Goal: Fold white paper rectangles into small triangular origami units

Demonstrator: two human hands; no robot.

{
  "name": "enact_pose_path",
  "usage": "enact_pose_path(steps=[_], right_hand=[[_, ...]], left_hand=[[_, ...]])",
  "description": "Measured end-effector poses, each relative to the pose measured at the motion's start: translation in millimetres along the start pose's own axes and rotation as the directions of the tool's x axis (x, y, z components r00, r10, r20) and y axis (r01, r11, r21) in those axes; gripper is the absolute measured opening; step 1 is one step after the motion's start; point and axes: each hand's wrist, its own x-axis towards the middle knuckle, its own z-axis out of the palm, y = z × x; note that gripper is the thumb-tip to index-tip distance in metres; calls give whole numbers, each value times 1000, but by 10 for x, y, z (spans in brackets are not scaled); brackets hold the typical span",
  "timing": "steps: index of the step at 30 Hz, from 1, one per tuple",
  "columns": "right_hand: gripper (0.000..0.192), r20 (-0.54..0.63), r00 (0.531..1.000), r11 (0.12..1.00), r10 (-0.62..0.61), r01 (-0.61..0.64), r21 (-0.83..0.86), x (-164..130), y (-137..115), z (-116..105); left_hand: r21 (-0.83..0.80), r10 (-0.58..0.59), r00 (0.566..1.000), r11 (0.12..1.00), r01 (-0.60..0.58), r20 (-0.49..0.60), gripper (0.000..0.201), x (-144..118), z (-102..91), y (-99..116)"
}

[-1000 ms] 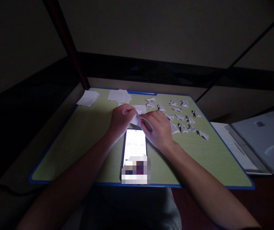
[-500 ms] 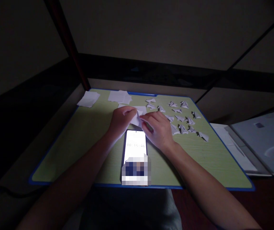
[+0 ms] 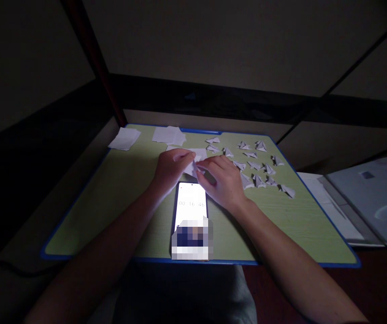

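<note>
1. Green, faintly wood-grained, the desk point(image 3: 112, 193) has a blue rim with rounded near corners and a blue handle point(image 3: 200, 132) midway along its far edge.
2. The left hand point(image 3: 175, 167) pinches a small piece of paper point(image 3: 190, 170) between thumb and fingers; the right hand point(image 3: 223, 180) has thumb and fingertips closed on the same piece, about midway between the side edges.
3. A flat white sheet point(image 3: 202, 153) lies just beyond them.
4. One paper stack point(image 3: 125, 138) laps over the left edge at the far left corner; another point(image 3: 168, 134) sits by the far edge.
5. Folded paper pieces point(image 3: 260, 146) – more than a dozen – spread toward the far right corner.
6. A lit phone point(image 3: 192, 193), its lower screen pixelated, reaches from the near edge's middle toward the hands.
7. The room is dim: a panelled wall point(image 3: 213, 40) behind, a dark red post point(image 3: 87, 40) past the far left corner, a pale flat object point(image 3: 372, 193) beyond the right edge – and reddish floor point(image 3: 365, 279) below.
</note>
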Motion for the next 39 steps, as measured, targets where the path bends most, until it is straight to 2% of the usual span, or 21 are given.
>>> enact_pose_path(steps=[5, 9, 13, 17, 21, 25, 32, 39], right_hand=[[18, -53, 995, 980, 78, -67, 186, 6, -2, -1], [14, -80, 967, 925, 244, -207, 318, 23, -18, -21], [13, -1, 926, 845, 377, -343, 411, 44, -27, -29], [17, 103, 887, 755, 451, -440, 486, 54, -22, 0], [21, 200, 835, 628, 513, -524, 575, 61, -12, 31], [27, 256, 799, 511, 544, -558, 654, 63, 12, 57], [35, 320, 782, 372, 535, -557, 742, 64, 41, 77], [30, 354, 777, 333, 521, -566, 754, 68, 34, 55]], left_hand=[[-29, -41, 999, 999, 40, -17, 19, -1, -5, -5], [-22, -7, 1000, 1000, 7, -13, 18, -1, -5, -10], [-28, -9, 1000, 1000, 9, 1, 19, -5, 5, -8], [-45, -17, 1000, 999, 18, 17, 18, -10, 12, -9], [-73, -8, 1000, 997, 9, 18, 16, -7, 17, -12], [-70, 7, 1000, 998, -7, 1, 15, 0, 20, -15], [-106, 25, 1000, 994, -27, -17, 17, -9, 30, -1], [-105, 59, 998, 993, -58, 16, 17, -25, 19, 18]])
